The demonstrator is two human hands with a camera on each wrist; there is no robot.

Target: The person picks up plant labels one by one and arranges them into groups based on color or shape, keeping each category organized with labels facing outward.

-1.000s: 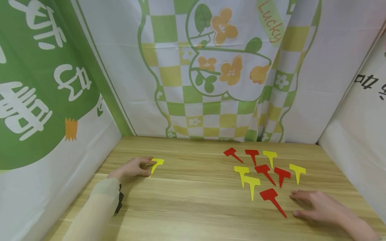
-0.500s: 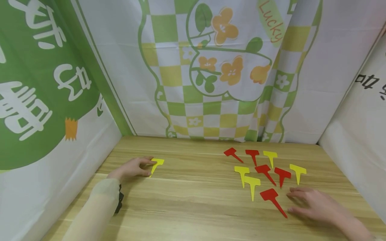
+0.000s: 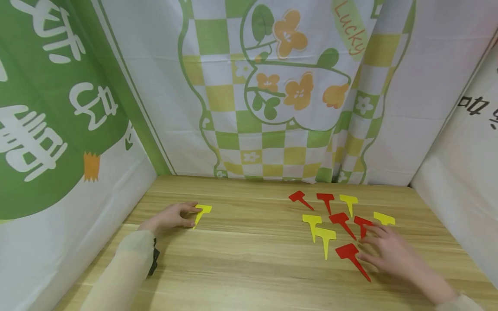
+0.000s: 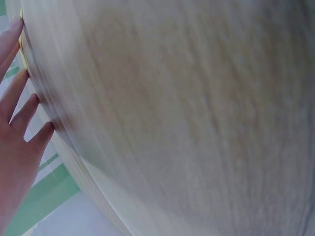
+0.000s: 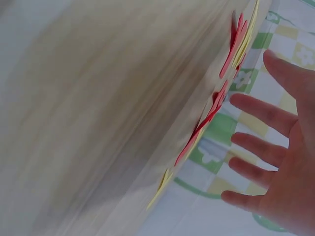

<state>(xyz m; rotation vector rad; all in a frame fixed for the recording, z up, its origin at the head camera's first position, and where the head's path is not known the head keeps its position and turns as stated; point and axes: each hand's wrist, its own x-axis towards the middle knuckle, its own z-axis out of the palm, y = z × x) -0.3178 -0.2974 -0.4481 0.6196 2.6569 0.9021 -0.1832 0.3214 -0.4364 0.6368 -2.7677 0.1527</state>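
Note:
My left hand (image 3: 171, 216) rests on the wooden table, its fingertips touching a yellow T-shaped plant label (image 3: 203, 209). In the left wrist view the fingers of that hand (image 4: 17, 101) are fairly straight, beside the thin edge of the yellow label (image 4: 23, 56). At the right my right hand (image 3: 394, 255) hovers with spread fingers and holds nothing. It partly hides a red plant label (image 3: 362, 221) and a yellow one (image 3: 384, 217). The thumb is close to the stem of the front red label (image 3: 347, 250); whether it touches, I cannot tell.
More labels lie left of and beyond the right hand: red ones (image 3: 339, 218) and yellow ones (image 3: 326, 234), two yellow heads close together. The wooden table (image 3: 249, 259) ends at a patterned cloth (image 3: 272, 151) behind, with cloth walls left and right.
My right hand has moved left and away from me, from beside the front red label to over the labels behind it. The left hand and all labels stay put.

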